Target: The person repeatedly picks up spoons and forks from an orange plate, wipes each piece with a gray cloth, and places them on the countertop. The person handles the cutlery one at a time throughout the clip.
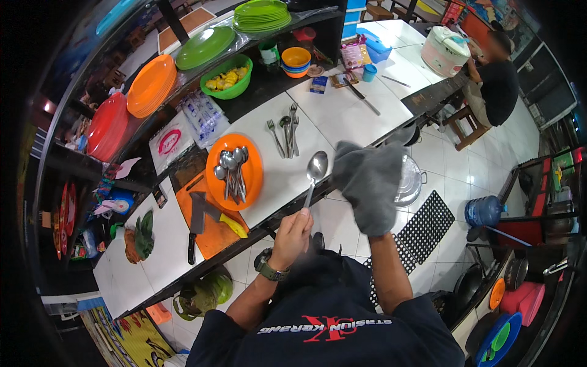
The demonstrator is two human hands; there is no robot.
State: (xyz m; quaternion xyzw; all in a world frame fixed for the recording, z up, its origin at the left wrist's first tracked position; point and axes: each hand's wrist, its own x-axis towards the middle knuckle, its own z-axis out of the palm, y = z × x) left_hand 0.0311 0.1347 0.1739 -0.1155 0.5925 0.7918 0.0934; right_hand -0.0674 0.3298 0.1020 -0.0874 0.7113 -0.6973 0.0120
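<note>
My left hand [291, 237] grips a metal spoon [316, 167] by its handle, bowl end up, in front of the counter edge. A grey cloth [367, 183] covers my right hand, hiding its fingers; the cloth is apart from the spoon. On the white tiled counter [284, 183] an orange plate [215, 190] bears several metal spoons [234, 169], its lower part over an orange cutting board [211, 243]. Several forks [274, 137] and a spoon lie loose to the right of the plate.
On the board lie a cleaver [197, 213] and a yellow-handled tool [231, 225]. A knife [362, 98] rests farther right. Stacked plates [153, 87] line the shelf above a green bowl [236, 87] of yellow food. A person [493, 78] sits beside a rice cooker [442, 55].
</note>
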